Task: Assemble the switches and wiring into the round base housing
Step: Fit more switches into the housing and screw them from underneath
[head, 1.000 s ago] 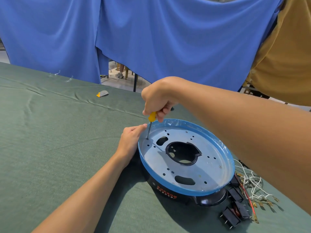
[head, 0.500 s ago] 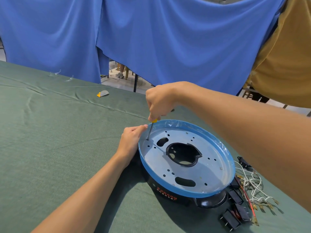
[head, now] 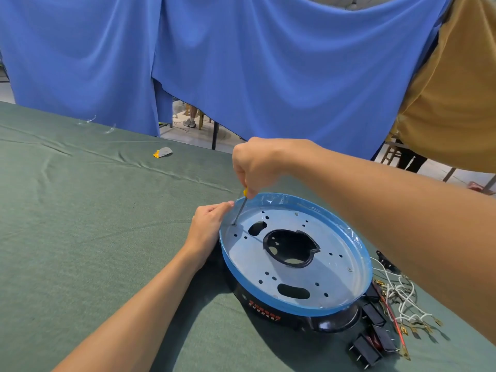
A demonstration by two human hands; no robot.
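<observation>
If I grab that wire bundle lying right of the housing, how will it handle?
Probably floppy: the thin white wires lie in loose curls. Likely light, but apt to snag, since their brass terminals splay out and strands cross the red wire. It may drag neighbouring black switches.

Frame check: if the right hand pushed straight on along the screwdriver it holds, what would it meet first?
The silvery plate of the round base housing: the screwdriver in the right hand has its tip at a hole near the rim, beside the left hand. Whether a screw sits there is unclear.
</observation>
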